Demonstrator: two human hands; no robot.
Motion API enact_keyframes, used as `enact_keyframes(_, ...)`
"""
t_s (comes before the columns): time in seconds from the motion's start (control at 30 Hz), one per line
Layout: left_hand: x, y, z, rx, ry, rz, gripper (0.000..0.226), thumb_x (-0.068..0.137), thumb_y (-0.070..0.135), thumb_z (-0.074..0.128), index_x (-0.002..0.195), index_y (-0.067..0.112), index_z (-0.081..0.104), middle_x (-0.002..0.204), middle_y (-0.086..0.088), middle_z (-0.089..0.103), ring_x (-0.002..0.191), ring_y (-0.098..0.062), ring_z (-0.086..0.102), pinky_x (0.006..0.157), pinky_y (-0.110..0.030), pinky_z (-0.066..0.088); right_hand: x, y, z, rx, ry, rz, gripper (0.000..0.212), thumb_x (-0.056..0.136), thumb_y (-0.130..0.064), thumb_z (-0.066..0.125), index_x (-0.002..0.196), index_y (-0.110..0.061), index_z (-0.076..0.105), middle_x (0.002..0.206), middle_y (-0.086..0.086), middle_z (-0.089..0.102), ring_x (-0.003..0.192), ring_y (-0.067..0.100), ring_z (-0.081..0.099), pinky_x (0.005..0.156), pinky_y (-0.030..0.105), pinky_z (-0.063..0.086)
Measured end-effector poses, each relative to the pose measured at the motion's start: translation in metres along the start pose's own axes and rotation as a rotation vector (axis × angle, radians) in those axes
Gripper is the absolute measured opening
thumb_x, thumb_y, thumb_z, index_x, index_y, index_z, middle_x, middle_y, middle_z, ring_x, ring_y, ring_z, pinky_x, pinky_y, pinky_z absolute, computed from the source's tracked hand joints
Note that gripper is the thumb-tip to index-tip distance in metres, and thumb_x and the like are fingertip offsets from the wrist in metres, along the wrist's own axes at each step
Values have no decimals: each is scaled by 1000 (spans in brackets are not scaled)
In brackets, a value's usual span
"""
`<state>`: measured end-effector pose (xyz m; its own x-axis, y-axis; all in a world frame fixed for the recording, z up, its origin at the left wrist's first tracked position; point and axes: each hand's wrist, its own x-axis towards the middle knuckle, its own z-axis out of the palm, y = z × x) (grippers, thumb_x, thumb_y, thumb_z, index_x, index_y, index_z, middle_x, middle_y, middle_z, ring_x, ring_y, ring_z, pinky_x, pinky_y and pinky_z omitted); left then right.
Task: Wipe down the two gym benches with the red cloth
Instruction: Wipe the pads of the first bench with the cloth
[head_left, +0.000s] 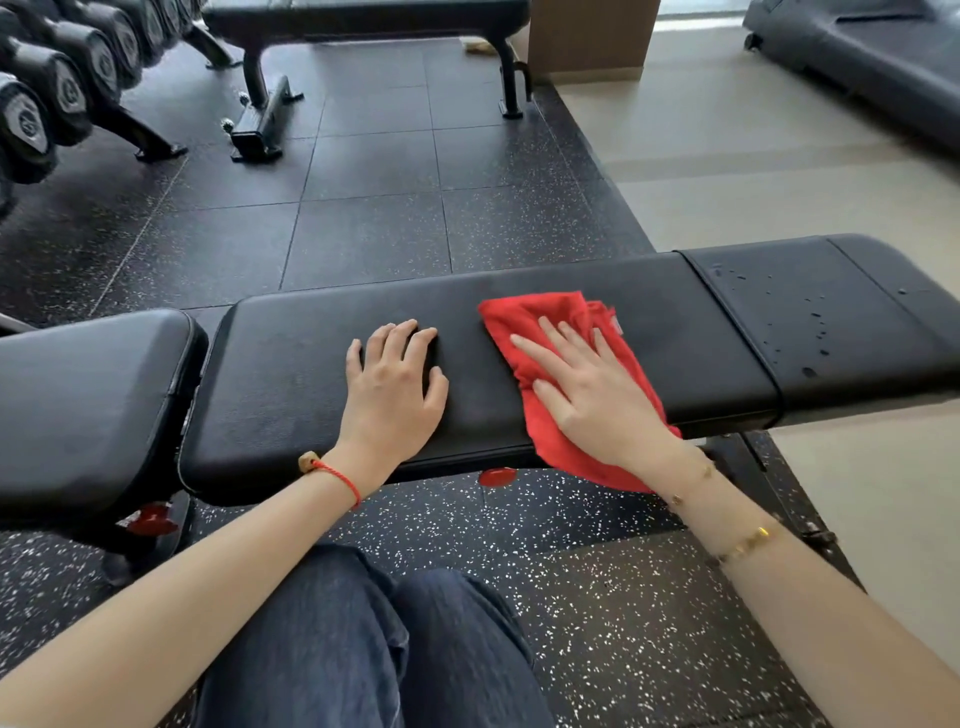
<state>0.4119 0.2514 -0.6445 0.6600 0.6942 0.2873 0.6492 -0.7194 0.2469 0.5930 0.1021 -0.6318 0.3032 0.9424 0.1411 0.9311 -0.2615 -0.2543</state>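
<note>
Black vinyl filled my head view: the near bench (597, 312) ran left to right across the frame, its long back pad in the middle and a separate seat pad (88, 405) at the left end.

The red cloth (540, 332) lay crumpled on the back pad, right of centre, one corner hanging over the near edge. My right hand (597, 389) pressed flat on top of it, fingers straight and spread wide, not curled round the fabric. My left hand (389, 384) rested palm down on the bare pad just left of the cloth, apart from it, fingers slightly bent at the tips and holding nothing.

Water drops (810, 332) dotted the pad's right section, beyond a seam and well right of the cloth.

The second bench (363, 15) stood at the far side of the speckled rubber floor (363, 208), top of frame, only partly in view. A dumbbell rack (62, 88) sat at upper left. Pale flooring lay to the right.
</note>
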Motion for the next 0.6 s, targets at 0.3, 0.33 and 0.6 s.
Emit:
enact_keyframes(0.3,-1,6,0,23,-4,-9,46,93,27,46,138,15,48,147,-8,45,139,-28,36,116,-56,23,76,70,-17,-77,-30,426,52,100,-35,29,152,-32,22,163,7,9,150,25,8,121,46,-3)
enact_keyframes(0.33,-1,6,0,19,4,-8,46,93,27,47,137,15,49,146,-8,47,138,-28,37,116,-56,24,92,61,-13,-75,-39,404,52,100,-35,29,152,-32,21,163,7,9,150,25,8,121,47,-3)
enact_keyframes(0.6,1,4,-1,8,8,-14,46,92,28,51,136,17,51,145,-4,48,137,-25,38,116,-52,23,62,-31,16,16,-49,-43,52,98,-34,38,149,-38,26,162,1,15,150,21,11,121,42,-3)
